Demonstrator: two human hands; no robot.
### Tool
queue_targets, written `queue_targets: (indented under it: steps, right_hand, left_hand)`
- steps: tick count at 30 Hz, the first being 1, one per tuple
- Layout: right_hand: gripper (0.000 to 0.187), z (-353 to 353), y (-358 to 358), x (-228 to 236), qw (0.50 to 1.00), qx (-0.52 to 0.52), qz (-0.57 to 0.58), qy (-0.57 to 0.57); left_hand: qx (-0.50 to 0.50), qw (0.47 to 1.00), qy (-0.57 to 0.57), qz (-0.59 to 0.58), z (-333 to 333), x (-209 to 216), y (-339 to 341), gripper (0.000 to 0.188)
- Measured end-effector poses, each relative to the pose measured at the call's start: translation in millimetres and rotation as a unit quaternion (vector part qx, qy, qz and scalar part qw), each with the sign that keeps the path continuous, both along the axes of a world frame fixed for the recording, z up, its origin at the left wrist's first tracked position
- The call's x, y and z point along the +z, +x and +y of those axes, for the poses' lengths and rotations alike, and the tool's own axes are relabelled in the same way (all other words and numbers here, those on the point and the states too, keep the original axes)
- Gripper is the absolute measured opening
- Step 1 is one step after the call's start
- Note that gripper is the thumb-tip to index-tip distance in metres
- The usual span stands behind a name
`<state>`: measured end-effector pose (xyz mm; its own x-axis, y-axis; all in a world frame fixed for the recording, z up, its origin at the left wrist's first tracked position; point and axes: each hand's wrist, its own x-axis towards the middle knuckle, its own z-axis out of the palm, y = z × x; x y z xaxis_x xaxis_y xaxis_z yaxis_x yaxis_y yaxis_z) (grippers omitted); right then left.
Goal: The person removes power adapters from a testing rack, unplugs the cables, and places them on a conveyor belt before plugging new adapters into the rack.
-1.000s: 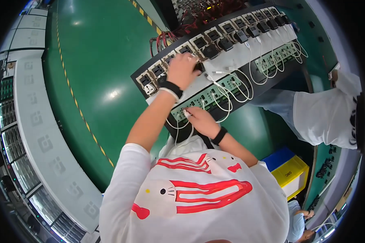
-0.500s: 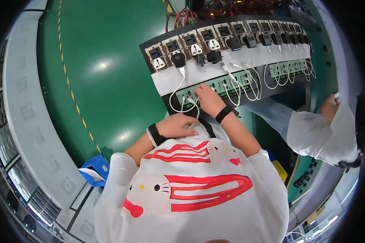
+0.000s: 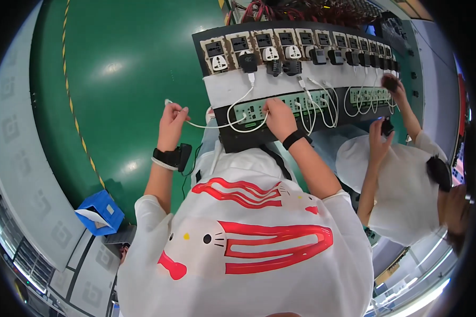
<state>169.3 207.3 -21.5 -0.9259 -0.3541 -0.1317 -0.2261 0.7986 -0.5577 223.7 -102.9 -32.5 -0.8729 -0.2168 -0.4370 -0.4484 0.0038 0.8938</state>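
Observation:
My left hand (image 3: pixel 170 126) is raised over the floor, left of the test bench, its fingers closed around the end of a white USB cable. From there the white USB cable (image 3: pixel 211 127) runs right to the green circuit board (image 3: pixel 255 112). My right hand (image 3: pixel 281 120) is over that board, fingers pinched on another white cable (image 3: pixel 230 108) that loops down from a black power adapter (image 3: pixel 247 62). Its fingertips hide the cable's end, so I cannot see whether it is plugged in.
A row of sockets (image 3: pixel 263 40) with several black adapters lines the bench top. More white cables (image 3: pixel 333 105) hang farther right, by a second green board (image 3: pixel 370 95). At the right, a co-worker (image 3: pixel 391 158) handles small black adapters. A blue bin (image 3: pixel 101 211) stands at lower left.
My left hand has moved from my lap out to the left and up, now with a cable end. My right hand stays at the board. The co-worker has raised both hands toward the bench.

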Motion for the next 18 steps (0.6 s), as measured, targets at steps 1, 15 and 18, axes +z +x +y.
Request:
queue_targets:
  steps: [1, 15, 18]
  right_hand:
    - [0.005, -0.3, 0.5, -0.5, 1.0, -0.014, -0.001, -0.003]
    - [0.007, -5.1, 14.2, 12.5, 0.989, -0.132, -0.034, -0.053]
    - [0.007, -7.7, 16.1, 8.5, 0.992, -0.126, -0.016, -0.005]
  left_hand:
    - [0.002, 1.0, 0.004, 0.0, -0.3, -6.7, 2.2, 0.016]
    - [0.023, 0.994, 0.037, -0.096, 11.5, -35.1, 3.2, 0.034]
    - [0.011, 0.992, 0.046, -0.113, 6.2, -44.3, 5.5, 0.042]
